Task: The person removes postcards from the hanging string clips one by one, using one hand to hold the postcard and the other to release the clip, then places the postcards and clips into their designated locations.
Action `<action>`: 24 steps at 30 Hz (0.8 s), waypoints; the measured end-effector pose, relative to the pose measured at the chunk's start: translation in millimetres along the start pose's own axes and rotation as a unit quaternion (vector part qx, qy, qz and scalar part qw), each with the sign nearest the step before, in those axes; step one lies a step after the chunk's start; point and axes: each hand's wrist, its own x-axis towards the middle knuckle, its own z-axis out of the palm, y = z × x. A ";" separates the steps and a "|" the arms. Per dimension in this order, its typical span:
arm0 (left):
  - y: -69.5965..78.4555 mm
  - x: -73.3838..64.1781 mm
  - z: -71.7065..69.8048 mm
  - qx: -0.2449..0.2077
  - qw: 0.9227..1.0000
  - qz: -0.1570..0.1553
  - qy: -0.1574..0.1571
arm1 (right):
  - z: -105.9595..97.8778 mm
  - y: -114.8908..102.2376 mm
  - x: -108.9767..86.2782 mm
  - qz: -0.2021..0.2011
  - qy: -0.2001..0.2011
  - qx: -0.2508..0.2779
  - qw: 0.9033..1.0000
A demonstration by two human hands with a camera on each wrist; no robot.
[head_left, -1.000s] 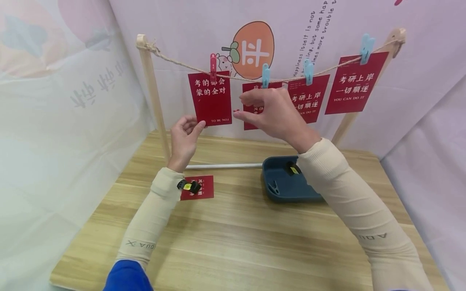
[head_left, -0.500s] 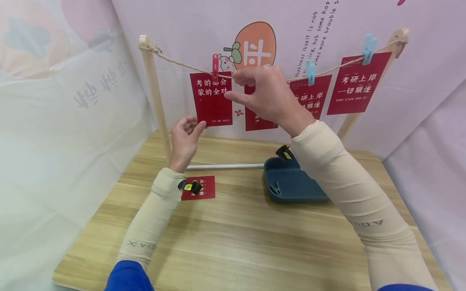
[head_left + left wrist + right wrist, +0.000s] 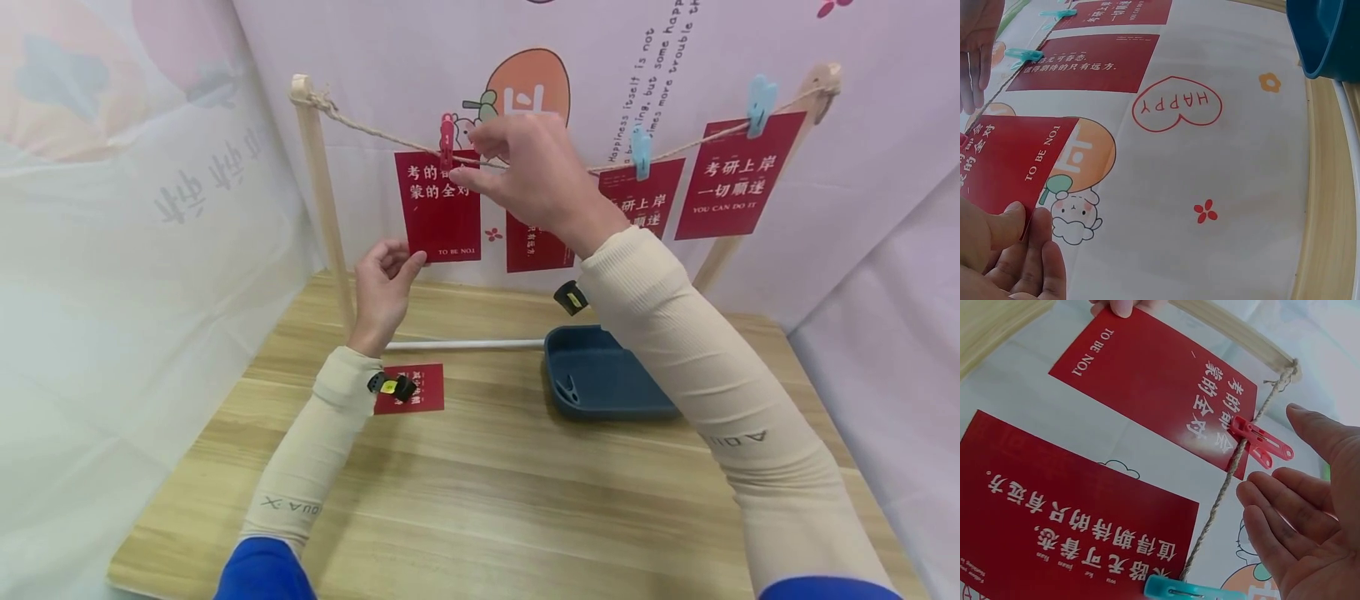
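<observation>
Red, white-lettered, a card (image 3: 442, 221) hangs from the rope (image 3: 375, 132) by a red peg (image 3: 447, 140); the left hand (image 3: 385, 287) pinches its lower corner. Beside the peg, the right hand (image 3: 536, 171) gapes, thumb and fingers apart. In the head view it masks much of the next card (image 3: 536, 246), and its sleeve (image 3: 697, 375) part of the blue tray (image 3: 611, 375).

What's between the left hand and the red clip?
A red card: in the head view, the left hand pinches its lower corner, the red clip sits at its top.
</observation>
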 end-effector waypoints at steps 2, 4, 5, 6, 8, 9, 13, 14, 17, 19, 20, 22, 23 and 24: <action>0.0 -0.5 -0.1 -0.001 1.000 0.003 0.000 | -0.2 -1.4 3.2 0.002 -0.003 0.000 1.000; 0.0 -1.0 -0.3 -0.001 1.000 0.005 0.000 | -0.6 -2.8 6.5 0.004 -0.007 -0.005 1.000; -0.1 -1.1 -0.4 0.000 1.000 0.006 0.000 | -0.8 -3.3 8.2 0.005 -0.008 -0.007 1.000; -0.2 -1.2 -0.4 0.001 1.000 0.007 0.000 | -0.9 -3.8 9.8 0.005 -0.009 -0.009 1.000; -0.5 -1.2 -0.6 0.001 1.000 0.010 -0.001 | -1.2 -4.9 13.0 0.007 -0.010 -0.015 1.000; -0.7 -1.2 -0.7 0.000 1.000 0.011 -0.001 | -1.4 -5.4 14.4 0.009 -0.009 -0.016 1.000; -1.6 -0.6 -1.0 -0.003 1.000 0.017 -0.001 | -2.0 -7.7 20.1 0.025 -0.010 -0.018 0.999; -1.8 -0.5 -1.0 -0.001 1.000 0.018 -0.001 | -2.1 -8.1 21.5 0.029 -0.011 -0.017 0.999; -2.0 -0.2 -1.2 0.000 1.000 0.018 0.001 | -2.3 -8.8 26.1 0.042 -0.014 -0.017 0.999; -1.9 -0.2 -1.2 0.001 1.000 0.016 0.002 | -2.3 -8.9 29.7 0.051 -0.019 -0.017 0.998; -2.0 -0.1 -1.2 0.000 1.000 0.015 0.003 | -2.3 -8.6 31.6 0.054 -0.021 -0.015 0.998; -1.7 -0.3 -1.1 0.001 1.000 0.013 0.003 | -2.4 -8.0 35.2 0.061 -0.028 -0.011 0.998; -1.5 -0.4 -1.0 0.002 1.000 0.012 0.003 | -2.5 -7.6 36.9 0.064 -0.032 -0.009 0.997; -1.1 -0.6 -0.9 0.003 1.000 0.011 0.002 | -2.5 -7.2 38.6 0.068 -0.036 -0.005 0.997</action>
